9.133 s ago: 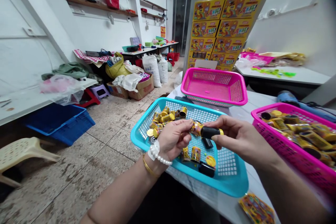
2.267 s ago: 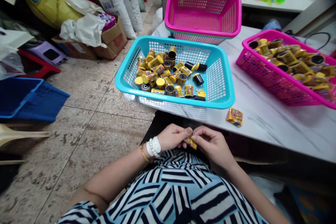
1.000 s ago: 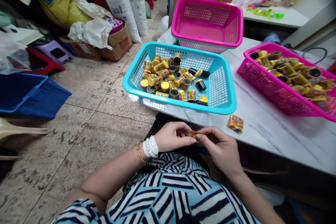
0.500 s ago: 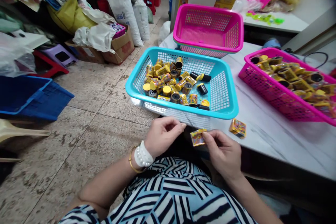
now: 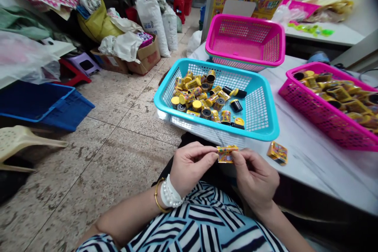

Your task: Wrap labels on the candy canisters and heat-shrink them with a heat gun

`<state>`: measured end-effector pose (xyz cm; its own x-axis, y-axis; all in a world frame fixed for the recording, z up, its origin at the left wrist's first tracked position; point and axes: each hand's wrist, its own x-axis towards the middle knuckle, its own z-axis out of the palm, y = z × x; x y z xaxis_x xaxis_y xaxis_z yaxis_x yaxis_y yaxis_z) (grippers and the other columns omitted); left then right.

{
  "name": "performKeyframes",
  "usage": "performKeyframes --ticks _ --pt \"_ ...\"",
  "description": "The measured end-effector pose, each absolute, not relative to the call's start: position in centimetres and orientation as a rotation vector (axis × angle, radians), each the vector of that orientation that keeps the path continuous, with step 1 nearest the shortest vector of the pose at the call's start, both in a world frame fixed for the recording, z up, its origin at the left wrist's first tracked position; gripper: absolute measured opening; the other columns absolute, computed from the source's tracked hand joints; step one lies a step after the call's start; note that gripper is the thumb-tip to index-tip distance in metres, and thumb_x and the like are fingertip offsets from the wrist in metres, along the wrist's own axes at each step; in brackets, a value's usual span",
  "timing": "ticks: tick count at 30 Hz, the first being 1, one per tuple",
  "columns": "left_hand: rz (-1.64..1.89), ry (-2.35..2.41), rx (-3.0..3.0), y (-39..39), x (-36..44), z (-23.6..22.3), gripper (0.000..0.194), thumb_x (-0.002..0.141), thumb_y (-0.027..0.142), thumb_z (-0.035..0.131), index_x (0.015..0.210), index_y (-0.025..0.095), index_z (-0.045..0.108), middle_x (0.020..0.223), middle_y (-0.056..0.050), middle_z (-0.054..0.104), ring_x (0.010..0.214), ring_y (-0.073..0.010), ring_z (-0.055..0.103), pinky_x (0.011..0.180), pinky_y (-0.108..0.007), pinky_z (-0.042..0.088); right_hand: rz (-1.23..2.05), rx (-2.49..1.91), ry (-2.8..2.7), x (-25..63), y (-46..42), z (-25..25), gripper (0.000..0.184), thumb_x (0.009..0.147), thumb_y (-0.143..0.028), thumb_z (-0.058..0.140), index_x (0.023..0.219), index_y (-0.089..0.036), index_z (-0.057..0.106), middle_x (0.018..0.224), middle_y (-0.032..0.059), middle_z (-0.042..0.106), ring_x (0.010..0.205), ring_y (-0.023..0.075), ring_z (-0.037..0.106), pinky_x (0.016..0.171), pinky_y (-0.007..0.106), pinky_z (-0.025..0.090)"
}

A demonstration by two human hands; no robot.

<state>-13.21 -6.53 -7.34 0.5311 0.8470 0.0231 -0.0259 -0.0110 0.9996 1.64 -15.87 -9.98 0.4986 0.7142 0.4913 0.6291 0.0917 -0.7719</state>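
A: Hands?
B: Left hand [image 5: 191, 165]: thumb and forefinger clamped on the 9 o'clock edge of a yellow printed wrap [image 5: 226, 154]. Right hand [image 5: 256, 177]: thumb over its 3 o'clock end, fingers curled behind, also clamped.
A: Where's the wrap?
B: Held above the lap, at the near side of the table [image 5: 313, 165].
A: What's around it?
B: Turquoise basket [image 5: 264, 137] at 12 o'clock from the wrap: yellow-wrapped canisters [image 5: 193, 83] piled toward its 9, a few black tubes [image 5: 236, 105] toward its 3. Stack of printed pieces [image 5: 277, 153] on the table at 3 o'clock, just beside the right hand, not touching.
A: Other baskets?
B: Filled pink basket [image 5: 325, 120] at 2 o'clock. Nested pink basket [image 5: 230, 45] at 1 o'clock from the turquoise one.
A: Left wrist?
B: White beaded bracelet [image 5: 173, 199] plus gold bangle [image 5: 158, 197].
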Motion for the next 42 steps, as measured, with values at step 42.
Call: performKeyframes --ticks 42 --pt "0.462 0.854 0.725 -2.1 -13.1 -9.0 0.037 0.064 0.037 0.084 0.080 0.012 0.062 0.047 0.003 0.056 0.035 -0.0024 0.039 0.035 -0.014 0.014 0.624 -1.507 -1.113 6.9 -13.9 -1.4 0.040 0.066 -0.033 0.087 0.102 -0.026 0.071 0.096 0.0055 0.075 0.079 0.0225 0.072 0.064 0.028 0.061"
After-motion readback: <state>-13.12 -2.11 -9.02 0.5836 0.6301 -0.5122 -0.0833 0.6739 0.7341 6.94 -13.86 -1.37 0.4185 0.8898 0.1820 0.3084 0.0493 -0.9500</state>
